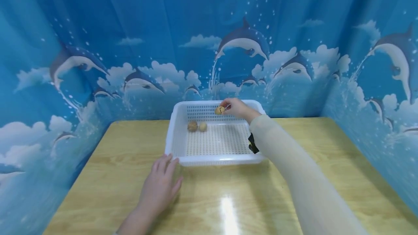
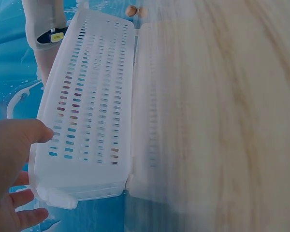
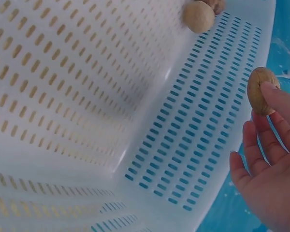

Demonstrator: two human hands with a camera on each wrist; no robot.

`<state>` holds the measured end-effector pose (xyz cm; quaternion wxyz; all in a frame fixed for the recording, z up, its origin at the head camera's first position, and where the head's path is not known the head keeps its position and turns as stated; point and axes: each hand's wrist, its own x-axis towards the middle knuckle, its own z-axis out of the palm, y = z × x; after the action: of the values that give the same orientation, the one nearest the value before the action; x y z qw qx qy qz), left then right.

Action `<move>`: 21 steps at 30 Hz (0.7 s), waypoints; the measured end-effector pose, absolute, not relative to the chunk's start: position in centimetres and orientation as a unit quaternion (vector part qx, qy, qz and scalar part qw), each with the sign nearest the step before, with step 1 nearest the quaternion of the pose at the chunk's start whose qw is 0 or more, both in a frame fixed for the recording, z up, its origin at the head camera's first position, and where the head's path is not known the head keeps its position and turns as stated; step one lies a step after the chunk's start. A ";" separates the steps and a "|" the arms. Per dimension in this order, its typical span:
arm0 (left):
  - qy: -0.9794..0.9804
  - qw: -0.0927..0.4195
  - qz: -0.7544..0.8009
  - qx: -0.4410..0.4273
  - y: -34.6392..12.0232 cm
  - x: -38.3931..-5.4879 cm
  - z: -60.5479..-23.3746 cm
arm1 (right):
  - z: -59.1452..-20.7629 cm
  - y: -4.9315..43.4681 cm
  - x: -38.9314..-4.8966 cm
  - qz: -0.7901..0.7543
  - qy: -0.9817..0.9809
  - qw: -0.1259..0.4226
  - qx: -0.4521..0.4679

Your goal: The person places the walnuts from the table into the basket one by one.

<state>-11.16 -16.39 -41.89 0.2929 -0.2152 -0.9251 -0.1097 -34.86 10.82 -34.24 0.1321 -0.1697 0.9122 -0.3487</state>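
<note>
A white plastic basket [image 1: 222,160] with slotted walls and floor stands on the table. Above its back part, my right hand [image 1: 233,106] pinches a walnut [image 3: 256,92] between thumb and fingers. The nut is tan, with a dark crack line on its shell. A rough brown walnut [image 1: 192,126] and a paler, rounder nut [image 1: 203,126] lie side by side on the basket floor, near its left wall. My left hand [image 1: 160,184] has its fingers spread at the basket's front left corner, fingertips right at the rim. In the left wrist view its thumb overlaps the slotted wall.
The wooden table [image 1: 130,148] reaches around the basket on all sides. A blue curtain [image 1: 196,17] printed with dolphins hangs behind and at both sides. Two small round brown things [image 2: 131,10] show past the basket's far end in the left wrist view.
</note>
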 end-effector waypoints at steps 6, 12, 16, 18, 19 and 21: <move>-0.925 0.297 -0.110 -0.211 -16.3 -11.1 -41.7 | -36.0 9.9 -35.1 -0.316 0.920 0.124 -0.194; -0.928 0.290 -0.104 -0.207 -16.2 -10.6 -42.2 | -38.0 9.0 -34.9 -0.267 0.929 0.160 -0.200; -0.927 0.293 -0.108 -0.210 -16.2 -10.8 -42.4 | -38.6 8.3 -35.3 -0.229 0.936 0.153 -0.218; -0.924 0.299 -0.108 -0.211 -16.1 -11.0 -42.3 | -38.7 7.7 -35.6 -0.207 0.940 0.150 -0.226; -0.924 0.302 -0.108 -0.211 -16.1 -11.0 -42.3 | -38.7 7.3 -35.7 -0.198 0.942 0.151 -0.226; -0.922 0.307 -0.107 -0.211 -16.1 -11.2 -42.2 | -38.8 6.7 -35.7 -0.186 0.945 0.154 -0.222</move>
<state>-11.19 -16.08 -42.19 0.3075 -0.2114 -0.9215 -0.1073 -35.71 6.73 -38.78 0.1545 -0.2216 0.9448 -0.1856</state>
